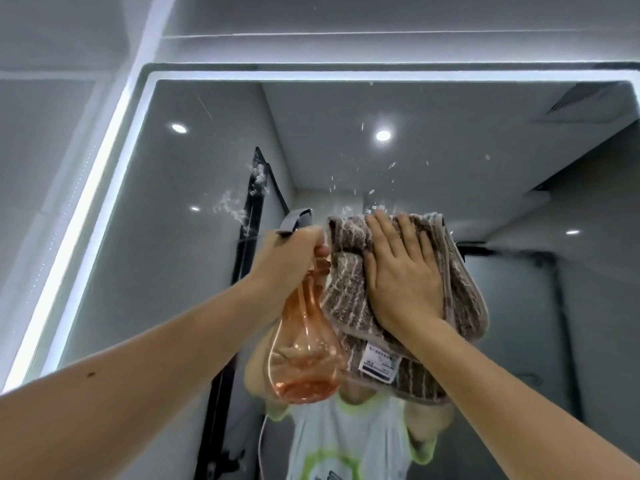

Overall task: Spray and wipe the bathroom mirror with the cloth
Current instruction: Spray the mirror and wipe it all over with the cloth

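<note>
Left hand (291,252) gripping an orange spray bottle (304,344) by its neck, right hand (401,271) flat, fingers spread, pressing a striped brown cloth (349,289) against the mirror (194,271), droplets (242,206) on the glass above the hands

Your right hand (403,268) is pressing the brown striped cloth (349,271) flat against the mirror (173,202), fingers spread. Your left hand (294,252) is gripping the neck of the orange spray bottle (303,355) just beside the cloth. Droplets (258,174) are clinging to the glass above both hands.
</note>
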A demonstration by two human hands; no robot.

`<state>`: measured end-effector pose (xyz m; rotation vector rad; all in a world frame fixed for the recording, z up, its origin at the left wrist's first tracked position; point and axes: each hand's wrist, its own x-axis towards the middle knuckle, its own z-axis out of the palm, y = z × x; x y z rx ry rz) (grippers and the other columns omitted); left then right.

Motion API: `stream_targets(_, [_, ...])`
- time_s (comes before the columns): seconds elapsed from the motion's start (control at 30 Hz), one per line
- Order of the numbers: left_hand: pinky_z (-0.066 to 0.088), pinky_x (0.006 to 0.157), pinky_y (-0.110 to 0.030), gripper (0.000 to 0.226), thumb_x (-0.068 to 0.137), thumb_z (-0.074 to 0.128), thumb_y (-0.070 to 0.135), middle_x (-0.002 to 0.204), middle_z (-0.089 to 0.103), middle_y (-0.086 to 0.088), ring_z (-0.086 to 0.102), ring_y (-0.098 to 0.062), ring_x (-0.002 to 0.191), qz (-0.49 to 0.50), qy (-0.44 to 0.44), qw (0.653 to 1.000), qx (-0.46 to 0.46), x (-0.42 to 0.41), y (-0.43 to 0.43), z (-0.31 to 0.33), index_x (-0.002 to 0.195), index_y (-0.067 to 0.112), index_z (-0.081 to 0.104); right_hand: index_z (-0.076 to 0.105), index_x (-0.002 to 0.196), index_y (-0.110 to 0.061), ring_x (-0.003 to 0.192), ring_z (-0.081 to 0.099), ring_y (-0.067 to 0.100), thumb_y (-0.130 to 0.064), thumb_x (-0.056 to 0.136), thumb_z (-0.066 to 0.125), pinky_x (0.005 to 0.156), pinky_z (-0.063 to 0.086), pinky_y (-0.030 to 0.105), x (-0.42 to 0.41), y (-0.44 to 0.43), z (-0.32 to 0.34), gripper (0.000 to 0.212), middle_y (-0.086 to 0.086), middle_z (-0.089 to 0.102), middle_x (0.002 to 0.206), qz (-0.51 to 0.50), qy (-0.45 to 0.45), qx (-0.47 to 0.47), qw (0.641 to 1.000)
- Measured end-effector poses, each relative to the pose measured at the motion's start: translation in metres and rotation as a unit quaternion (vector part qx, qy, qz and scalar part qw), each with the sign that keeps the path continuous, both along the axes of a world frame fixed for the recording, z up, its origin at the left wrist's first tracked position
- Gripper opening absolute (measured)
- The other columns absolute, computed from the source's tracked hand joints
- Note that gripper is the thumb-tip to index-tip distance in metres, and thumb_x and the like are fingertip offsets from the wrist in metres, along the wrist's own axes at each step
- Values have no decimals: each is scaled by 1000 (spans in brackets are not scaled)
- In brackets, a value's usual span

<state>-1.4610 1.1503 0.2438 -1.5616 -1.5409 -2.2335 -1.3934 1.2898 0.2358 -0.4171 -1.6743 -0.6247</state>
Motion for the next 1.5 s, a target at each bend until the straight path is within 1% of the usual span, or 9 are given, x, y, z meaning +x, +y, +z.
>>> stream_targets(0.1, [42,57,-28,8,72,52,16,66,50,-6,49,-21,60,36,-14,999,-3,-23,5,13,64,15,52,-5,146,-26,140,-14,11,-35,99,10,109,-16,28,-15,-6,36,50,-9,-8,155,9,13,-22,1000])
stream_targets(0.23, [33,33,-13,30,85,50,14,56,46,-3,41,-14,50,129,5,991,-21,-76,6,43,57,13,39,-4,146,-24,141,-12,14,-36,99,11,109,-16,31,-38,-17,66,51,-8,-7,155,-5,20,-35,999])
stream_targets(0.37, [39,36,-12,34,85,47,6,28,49,4,49,-6,31,113,14,993,-6,-83,3,44,51,8,48,-1,146,-23,141,-10,13,-37,99,12,110,-15,30,-41,-18,67,51,-8,-5,155,10,12,-16,1000])
stream_targets(0.53, [45,58,-28,24,76,52,8,55,56,-5,55,-13,43,85,-25,996,31,-72,3,17,52,13,56,2,146,-26,141,-8,9,-39,98,10,110,-13,28,-37,-20,14,51,-9,0,155,70,-75,23,994])
stream_targets(0.8, [48,48,-26,24,87,48,10,47,62,-2,60,-13,40,38,-9,999,-18,-107,0,4,63,9,52,-16,140,-28,133,-25,9,-42,88,-9,107,-23,30,-30,-17,8,55,-12,-15,151,3,-72,8,997])
stream_targets(0.93, [52,57,-32,30,84,49,3,43,58,-2,58,-10,36,0,-30,999,-13,-109,-31,4,55,7,54,-18,140,-26,136,-23,10,-40,97,3,110,-17,29,-56,-45,33,50,-11,-22,148,9,-75,-10,997])
stream_targets(1.13, [52,87,-50,19,71,58,9,61,60,-9,56,-31,74,17,-21,999,41,-111,-72,8,55,16,66,-11,144,-22,140,-17,13,-38,98,9,111,-14,30,-85,-65,53,53,-5,-13,154,-24,-39,-27,999])
stream_targets(1.33, [54,74,-42,13,80,52,4,71,58,-14,56,-29,71,-2,-22,998,55,-147,-102,19,69,9,56,-13,143,-23,139,-18,12,-39,97,8,109,-16,28,-103,-80,50,53,-6,-15,153,-38,-29,-30,998])
stream_targets(1.5, [41,52,-29,16,69,55,7,46,49,0,46,-19,47,58,30,997,43,-146,-95,18,56,16,52,-10,145,-23,140,-16,12,-39,97,9,110,-15,28,-104,-80,52,54,-6,-13,154,-38,-13,-24,999])
